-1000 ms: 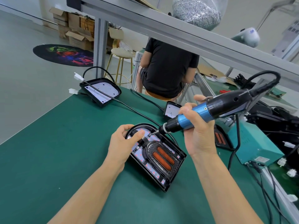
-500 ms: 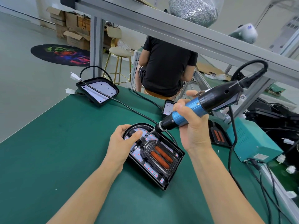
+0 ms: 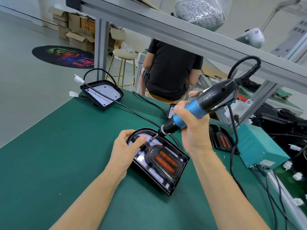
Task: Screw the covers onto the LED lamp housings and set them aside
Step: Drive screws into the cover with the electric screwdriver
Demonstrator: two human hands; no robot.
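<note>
Head view: the left hand enters from the lower left of the frame, forearm angled up toward centre, and rests on the rounded end of the lamp housing, fingers curled over its far rim and the thumb pressing down on the black cover near its narrow strap. The right hand comes up from the lower right, wrist bent, fingers and thumb wrapped round the blue barrel of the electric screwdriver. The tool tilts steeply, black rear body and cable toward the upper right, bit pointing down and left onto the rounded end of the housing, just beside the left thumb; whether the bit is seated in a screw cannot be made out. The housing lies flat on the green mat at centre frame, long axis running from upper left to lower right, rounded end to the upper left, square end to the lower right. The cover's two orange strips follow the same line. A second housing with a white board lies at the mat's upper left edge, well apart. A teal power box stands at the right.
</note>
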